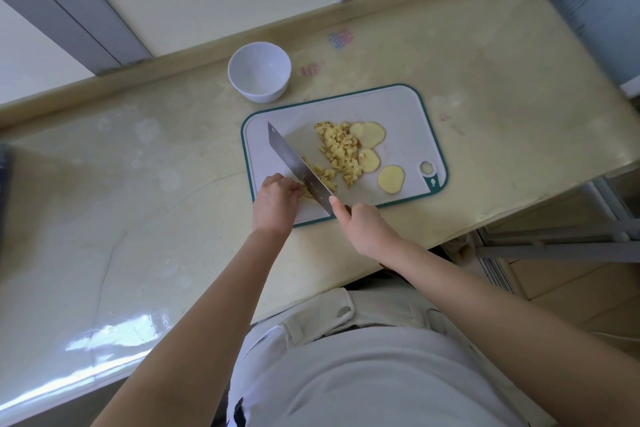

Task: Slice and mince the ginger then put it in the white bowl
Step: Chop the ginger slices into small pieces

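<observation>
A white cutting board with a teal rim (398, 104) lies on the counter. A pile of minced ginger (341, 152) covers its middle, with three round ginger slices (390, 179) to the right. My right hand (363, 227) grips a cleaver (298, 166) by its handle, the blade lying diagonally across the board. My left hand (275, 199) presses its curled fingers on a small bit of ginger (306, 192) right against the blade's left side. An empty white bowl (259, 71) stands beyond the board's far left corner.
The beige counter (121, 184) stretches wide to the left and ends at a raised back ledge (138, 69) under a window. The counter's front edge runs close to my body. A metal rack (554, 236) stands low on the right.
</observation>
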{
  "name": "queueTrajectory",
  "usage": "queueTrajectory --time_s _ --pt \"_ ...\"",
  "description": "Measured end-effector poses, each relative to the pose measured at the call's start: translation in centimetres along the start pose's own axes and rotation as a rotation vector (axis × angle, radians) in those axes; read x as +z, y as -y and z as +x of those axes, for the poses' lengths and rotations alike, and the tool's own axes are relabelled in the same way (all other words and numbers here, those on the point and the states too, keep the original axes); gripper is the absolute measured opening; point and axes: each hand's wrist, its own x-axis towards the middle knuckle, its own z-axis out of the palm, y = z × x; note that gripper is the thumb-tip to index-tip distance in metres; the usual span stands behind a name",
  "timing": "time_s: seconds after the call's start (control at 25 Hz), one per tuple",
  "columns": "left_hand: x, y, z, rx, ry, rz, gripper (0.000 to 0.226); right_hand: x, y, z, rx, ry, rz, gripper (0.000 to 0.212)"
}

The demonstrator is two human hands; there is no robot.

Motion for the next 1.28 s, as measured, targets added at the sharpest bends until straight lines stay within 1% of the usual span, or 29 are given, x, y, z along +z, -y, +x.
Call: queueTrajectory --time_s 0.08,0.16,0.24,0.32,0.36,0.44,0.52,0.6,0.68,0.76,0.92,1.0,1.08,1.16,1.28 --pt "0.0 0.2 0.0 -0.005 0.014 -0.015 0.017 -0.2 -0.1 0.3 0.001 0.001 0.004 0.05" --pt "-0.1 0.3 -0.3 0.005 0.024 -0.021 0.021 0.0 -0.3 0.6 -0.002 -0.028 0.002 0.06" --pt "-0.2 0.4 -0.8 0.002 0.044 0.006 0.035 0.2 -0.6 0.8 -0.002 -0.042 0.021 0.066" --pt "-0.1 0.7 -1.2 -0.038 0.072 0.049 0.048 0.2 -0.5 0.6 -0.01 -0.05 0.048 0.064" --pt "0.0 0.9 -1.4 -0.07 0.083 0.062 0.047 0.0 -0.4 0.5 -0.021 -0.047 0.061 0.059" --pt "-0.1 1.2 -1.8 -0.13 0.09 0.055 0.032 -0.2 -0.3 0.3 -0.039 -0.034 0.075 0.053" --pt "-0.4 1.3 -2.1 -0.166 0.074 0.015 0.018 -0.1 -0.5 0.4 -0.031 -0.049 0.093 0.057" --pt "-0.8 1.3 -2.2 -0.163 0.018 -0.021 0.014 -0.1 -0.7 0.5 -0.017 -0.068 0.107 0.061" --pt "-1.1 1.2 -2.2 -0.138 -0.05 -0.054 0.014 -0.1 -0.7 0.5 -0.013 -0.067 0.1 0.061" --pt "-1.2 1.0 -2.1 -0.082 -0.076 -0.07 0.014 -0.2 -0.7 0.4 -0.015 -0.068 0.102 0.061" --pt "-0.6 0.4 -1.8 0.021 0.0 -0.024 0.014 -0.2 -1.1 0.2 -0.003 -0.069 0.105 0.062" --pt "-0.4 0.1 -1.6 0.017 0.045 0.015 0.014 -0.3 -1.1 0.0 0.004 -0.068 0.118 0.061" --pt "-0.3 0.0 -1.4 -0.015 0.072 0.037 0.02 -0.4 -1.1 -0.3 0.0 -0.066 0.127 0.06" --pt "-0.3 0.0 -1.2 -0.057 0.095 0.017 0.028 -0.4 -1.2 -0.6 -0.007 -0.067 0.127 0.059" --pt "-0.3 -0.1 -1.2 -0.079 0.082 -0.044 0.034 -0.1 -1.2 -0.8 -0.025 -0.07 0.108 0.062"
